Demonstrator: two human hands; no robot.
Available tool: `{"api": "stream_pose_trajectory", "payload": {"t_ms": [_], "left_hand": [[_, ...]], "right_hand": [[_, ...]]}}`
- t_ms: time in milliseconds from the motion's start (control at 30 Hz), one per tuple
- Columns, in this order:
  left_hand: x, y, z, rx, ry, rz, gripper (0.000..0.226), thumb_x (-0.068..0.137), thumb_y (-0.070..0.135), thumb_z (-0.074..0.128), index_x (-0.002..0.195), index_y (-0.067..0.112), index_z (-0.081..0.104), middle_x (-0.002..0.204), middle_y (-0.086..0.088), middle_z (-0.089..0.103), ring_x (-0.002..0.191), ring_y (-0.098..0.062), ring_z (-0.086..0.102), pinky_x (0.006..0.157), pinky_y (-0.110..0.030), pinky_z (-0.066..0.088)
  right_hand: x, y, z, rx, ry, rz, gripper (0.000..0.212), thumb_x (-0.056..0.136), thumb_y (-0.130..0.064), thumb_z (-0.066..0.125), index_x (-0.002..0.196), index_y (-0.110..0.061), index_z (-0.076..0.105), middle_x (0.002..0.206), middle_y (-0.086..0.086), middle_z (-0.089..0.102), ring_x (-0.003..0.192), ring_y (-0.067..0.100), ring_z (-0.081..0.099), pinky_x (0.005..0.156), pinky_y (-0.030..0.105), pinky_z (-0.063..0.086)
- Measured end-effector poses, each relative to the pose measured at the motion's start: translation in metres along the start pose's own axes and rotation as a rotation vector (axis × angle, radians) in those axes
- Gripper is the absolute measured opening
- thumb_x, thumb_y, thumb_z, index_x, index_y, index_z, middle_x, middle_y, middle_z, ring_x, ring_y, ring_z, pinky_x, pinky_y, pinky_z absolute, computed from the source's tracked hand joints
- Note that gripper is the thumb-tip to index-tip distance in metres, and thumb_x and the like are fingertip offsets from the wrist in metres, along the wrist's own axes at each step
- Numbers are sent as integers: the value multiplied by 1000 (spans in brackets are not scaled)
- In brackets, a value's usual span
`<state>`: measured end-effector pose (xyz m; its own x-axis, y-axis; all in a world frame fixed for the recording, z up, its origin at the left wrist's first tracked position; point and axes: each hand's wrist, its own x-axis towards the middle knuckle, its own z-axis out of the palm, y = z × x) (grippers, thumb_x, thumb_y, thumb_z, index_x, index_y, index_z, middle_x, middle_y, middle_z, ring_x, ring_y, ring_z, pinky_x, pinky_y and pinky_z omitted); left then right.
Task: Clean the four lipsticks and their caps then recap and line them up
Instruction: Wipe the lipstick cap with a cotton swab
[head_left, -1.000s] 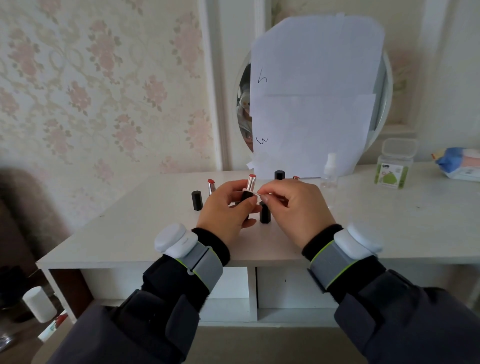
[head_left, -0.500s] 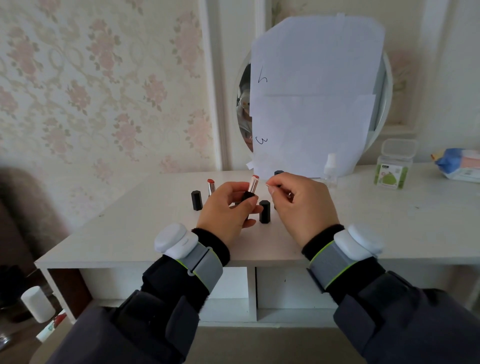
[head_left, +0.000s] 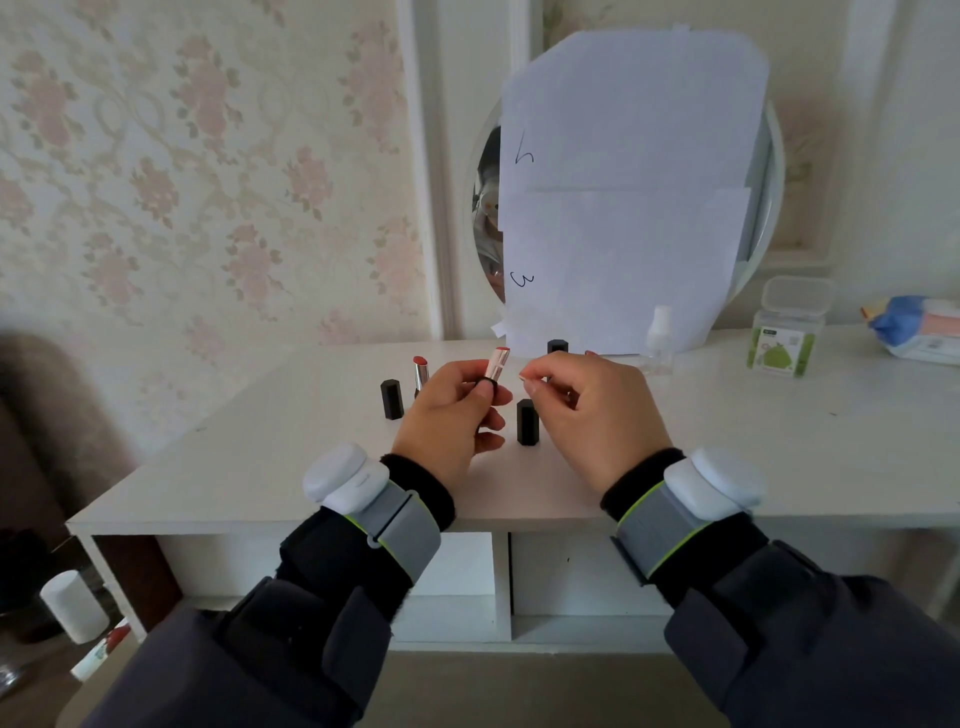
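My left hand (head_left: 447, 415) grips an uncapped lipstick (head_left: 496, 366) by its base, tilted. Just right of it, my right hand (head_left: 592, 410) pinches fingertips together; on what, I cannot tell. A black cap (head_left: 527, 422) stands below the lipstick.

The left hand (head_left: 451, 415) hid the base of the held lipstick (head_left: 497, 362). Whatever the right hand (head_left: 592, 410) pinched at its fingertips was too small to tell, perhaps a swab. At twelve o'clock, paper sheets (head_left: 628, 192) covered most of the mirror (head_left: 485, 208). At three o'clock the wipes pack (head_left: 919, 332) was cut off by the edge.
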<state>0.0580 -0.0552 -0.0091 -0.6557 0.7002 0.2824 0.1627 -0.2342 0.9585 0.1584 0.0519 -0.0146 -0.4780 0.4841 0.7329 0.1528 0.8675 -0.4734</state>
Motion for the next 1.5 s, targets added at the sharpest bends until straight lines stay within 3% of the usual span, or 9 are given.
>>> {"api": "stream_pose_trajectory", "payload": {"t_ms": [233,500,733,967,1500], "left_hand": [[2,-3,1,125,14,91,21,96,24,57,114,15,59,81,-1,58,64,-10,50,62,-26,45],[2,-4,-3,160,24,111,17,96,17,58,112,15,61,82,0,61,64,-5,55,62,-22,47],[2,-5,-4,182,19,131,16,97,19,56,107,26,66,82,4,61,70,-1,57,60,-16,47],[2,-4,-3,182,24,122,14,97,19,56,108,23,64,81,7,62,65,3,58,59,-16,48],[1,-3,-3,232,34,117,20,96,19,57,114,20,65,83,7,64,64,8,59,60,-13,50]], "right_hand": [[-1,-2,0,39,-53,-64,11,92,-24,62,88,-27,72,67,-13,61,60,3,53,60,20,41],[-2,-2,0,72,-90,-88,13,90,-19,63,88,-28,73,71,-14,65,66,3,57,63,18,43],[-2,-2,-1,28,-46,-91,13,90,-22,63,91,-30,73,74,-15,64,65,3,54,65,24,46],[-1,0,-1,1,37,-53,10,90,-25,60,89,-28,69,72,-9,65,70,15,58,67,37,51],[-1,-1,-2,-5,68,-65,10,93,-27,57,90,-27,67,66,-7,62,67,16,58,65,38,52]]}}
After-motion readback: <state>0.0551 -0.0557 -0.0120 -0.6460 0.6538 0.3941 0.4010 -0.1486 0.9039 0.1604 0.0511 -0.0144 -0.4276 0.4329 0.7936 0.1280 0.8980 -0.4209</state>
